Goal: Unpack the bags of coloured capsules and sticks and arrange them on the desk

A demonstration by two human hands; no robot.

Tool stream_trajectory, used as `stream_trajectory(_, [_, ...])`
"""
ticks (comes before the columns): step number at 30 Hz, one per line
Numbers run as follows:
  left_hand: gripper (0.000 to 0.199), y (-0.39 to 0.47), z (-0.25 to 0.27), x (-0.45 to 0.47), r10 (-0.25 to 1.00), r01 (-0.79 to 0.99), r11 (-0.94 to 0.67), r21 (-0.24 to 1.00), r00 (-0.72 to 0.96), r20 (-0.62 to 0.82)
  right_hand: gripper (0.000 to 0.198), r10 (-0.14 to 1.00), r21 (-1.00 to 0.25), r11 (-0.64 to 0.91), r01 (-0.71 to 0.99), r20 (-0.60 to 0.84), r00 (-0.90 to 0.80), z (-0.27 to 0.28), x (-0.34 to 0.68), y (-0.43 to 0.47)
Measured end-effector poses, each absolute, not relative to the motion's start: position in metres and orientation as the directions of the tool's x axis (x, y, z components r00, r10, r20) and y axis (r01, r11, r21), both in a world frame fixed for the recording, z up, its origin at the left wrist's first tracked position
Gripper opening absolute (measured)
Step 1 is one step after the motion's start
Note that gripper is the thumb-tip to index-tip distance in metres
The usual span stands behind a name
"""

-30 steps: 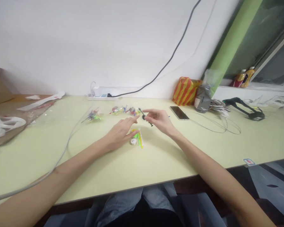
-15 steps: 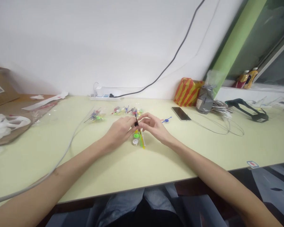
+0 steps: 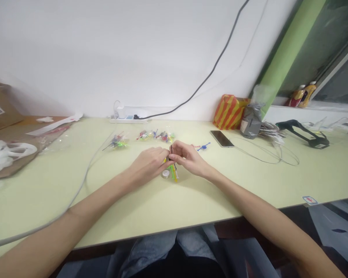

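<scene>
My left hand and my right hand meet over the middle of the table, fingertips pinched together around a small black plastic piece with a thin stem. Most of that piece is hidden by the fingers. Just below them on the tabletop lies a small round white-topped piece. Beside it are thin green, yellow and white plastic sticks, partly covered by my left hand. A blue stick with a round disc rests to the right of my right hand.
Clear bags of colourful plastic parts lie behind my hands. A phone, a striped bag and a black headband-like device are to the right. A power strip sits by the wall; a grey cable crosses the left side.
Both hands have shifted slightly, with the left hand lower and covering more of the parts below. The black piece, plainer to see before, is now mostly hidden between the fingers.
</scene>
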State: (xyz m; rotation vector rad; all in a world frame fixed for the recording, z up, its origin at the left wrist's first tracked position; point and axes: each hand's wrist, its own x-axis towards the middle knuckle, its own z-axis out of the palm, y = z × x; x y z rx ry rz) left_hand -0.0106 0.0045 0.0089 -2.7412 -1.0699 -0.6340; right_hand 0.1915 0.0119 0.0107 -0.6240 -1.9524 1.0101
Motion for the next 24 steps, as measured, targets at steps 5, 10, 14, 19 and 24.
stream_trajectory(5, [0.029, -0.004, 0.016, -0.005, 0.572, 0.579, -0.805, 0.125, 0.704, 0.422, 0.047, 0.671, -0.936, 0.329, -0.128, 0.327, -0.666, 0.013, 0.2, 0.014])
stream_trajectory(10, [0.023, -0.004, 0.017, -0.003, 0.523, 0.533, -0.838, 0.113, 0.728, 0.443, 0.042, 0.629, -0.947, 0.297, -0.122, 0.29, -0.722, 0.015, 0.208, 0.018])
stream_trajectory(14, [0.029, 0.003, 0.011, -0.007, 0.538, 0.578, -0.812, 0.076, 0.693, 0.479, 0.041, 0.674, -0.938, 0.318, -0.138, 0.326, -0.663, 0.02, 0.209, 0.019])
stream_trajectory(19, [0.038, 0.007, 0.009, -0.011, 0.529, 0.626, -0.777, -0.057, 0.7, 0.481, 0.041, 0.657, -0.963, 0.249, -0.103, 0.246, -0.712, 0.021, 0.207, 0.015])
stream_trajectory(24, [0.032, -0.002, 0.016, -0.01, 0.513, 0.591, -0.807, -0.016, 0.713, 0.478, 0.038, 0.614, -0.966, 0.207, -0.154, 0.251, -0.749, 0.013, 0.202, 0.013])
